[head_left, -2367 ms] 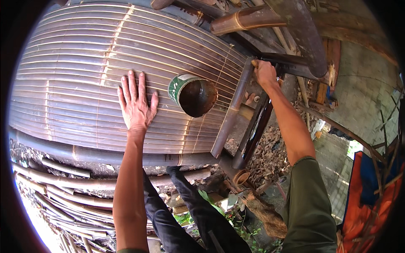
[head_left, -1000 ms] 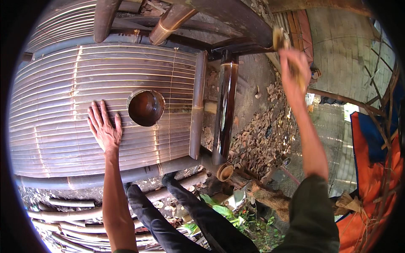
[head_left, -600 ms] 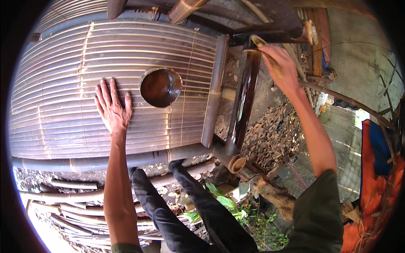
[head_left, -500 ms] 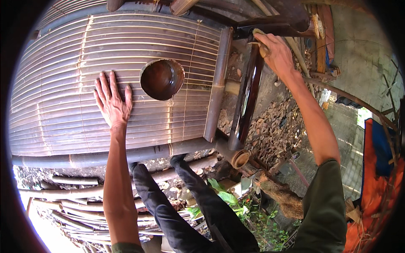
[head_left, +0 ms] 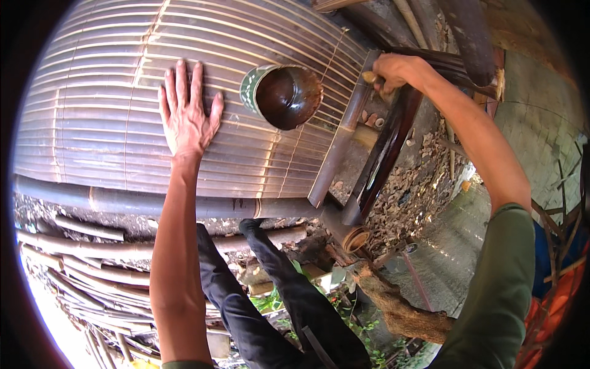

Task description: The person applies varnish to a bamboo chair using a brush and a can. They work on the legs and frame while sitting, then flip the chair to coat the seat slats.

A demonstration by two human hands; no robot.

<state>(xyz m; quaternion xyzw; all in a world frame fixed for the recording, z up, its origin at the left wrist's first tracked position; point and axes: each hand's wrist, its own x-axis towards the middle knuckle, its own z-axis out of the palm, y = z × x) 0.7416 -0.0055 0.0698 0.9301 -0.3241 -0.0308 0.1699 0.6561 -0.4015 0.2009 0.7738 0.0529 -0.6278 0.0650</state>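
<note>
In front of you stretches a slatted bamboo bench [head_left: 227,154], brown-grey, with pale lines running along its slats. A thick bamboo rail [head_left: 153,205] runs along the side nearest you, and beyond it, at lower left, cut bamboo poles [head_left: 92,246] lie on the ground. Your dark-trousered legs [head_left: 301,301] show below the bench, with a rough log [head_left: 393,301] to their right. A dark glossy pole [head_left: 384,157] slants down just beside the bamboo crossbar [head_left: 344,130] at the bench's right end, a gap between them; dry leaves [head_left: 415,178] cover the ground on its other side.

Your left hand [head_left: 187,120] rests palm down on the slats, fingers and thumb spread, gripping nothing. Between it and the crossbar stands a green tin [head_left: 250,89], its mouth showing a shiny dark-brown inside. Your right hand [head_left: 393,72] is at the upper end of the glossy pole, near the crossbar, fingers curled around a tan brush [head_left: 369,77]. Much of the brush is hidden by the fingers, so you cannot tell which surface it touches.
</note>
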